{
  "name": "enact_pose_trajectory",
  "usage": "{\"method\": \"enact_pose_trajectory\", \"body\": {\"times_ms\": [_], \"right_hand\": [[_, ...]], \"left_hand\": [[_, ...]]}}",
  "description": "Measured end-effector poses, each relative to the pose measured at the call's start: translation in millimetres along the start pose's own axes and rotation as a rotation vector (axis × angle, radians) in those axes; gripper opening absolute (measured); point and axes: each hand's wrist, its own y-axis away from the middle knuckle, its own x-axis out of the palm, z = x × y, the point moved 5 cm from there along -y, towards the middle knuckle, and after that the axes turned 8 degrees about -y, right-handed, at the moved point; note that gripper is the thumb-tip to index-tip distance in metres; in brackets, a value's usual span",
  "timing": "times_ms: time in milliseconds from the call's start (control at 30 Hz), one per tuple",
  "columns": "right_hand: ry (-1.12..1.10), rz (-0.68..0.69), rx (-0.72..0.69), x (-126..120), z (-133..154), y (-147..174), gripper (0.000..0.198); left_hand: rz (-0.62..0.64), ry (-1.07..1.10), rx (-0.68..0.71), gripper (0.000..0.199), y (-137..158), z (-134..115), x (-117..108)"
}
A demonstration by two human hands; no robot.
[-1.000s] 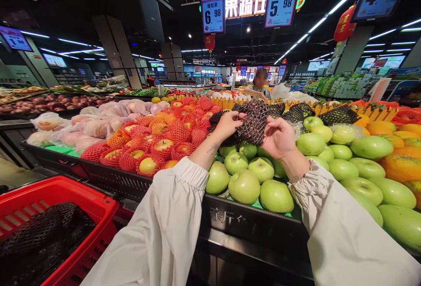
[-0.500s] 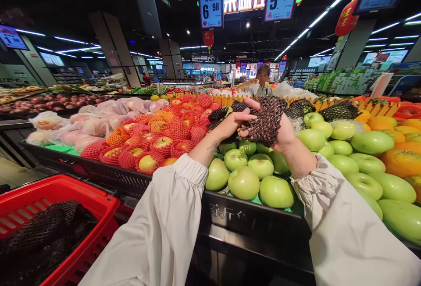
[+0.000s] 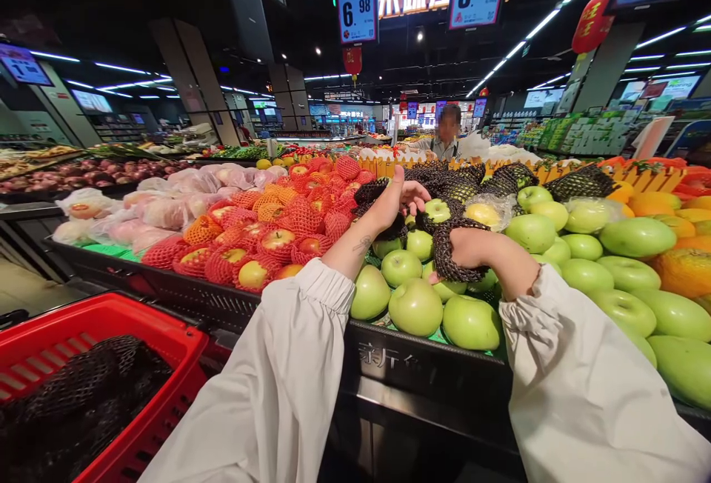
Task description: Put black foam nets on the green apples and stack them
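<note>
My right hand is low over the pile of green apples, and a black foam net sleeve is stretched around its fingers. My left hand hovers just left of it with thumb up and fingers apart. Its fingertips reach toward a green apple that sits in black netting. More black-netted fruit lies behind. Both arms wear white sleeves.
A red basket holding black nets stands at lower left. Red-netted apples and bagged fruit lie left; large green fruit and orange fruit lie right. The black crate edge is in front. A person stands beyond the display.
My right hand has come down from chest height onto the green apples, with the black net now pulled over its fingers. My left hand has let go and stays raised, fingers spread.
</note>
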Motion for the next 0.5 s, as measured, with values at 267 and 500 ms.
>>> {"method": "enact_pose_trajectory", "body": {"times_ms": [267,500], "right_hand": [[-0.053,0.292,0.045,14,-3,15,0.052],[0.253,0.52,0.02,25,33,20,0.044]], "left_hand": [[-0.003,-0.019,-0.005,0.105,0,2,0],[-0.015,-0.01,0.003,0.1,-2,4,-2]]}}
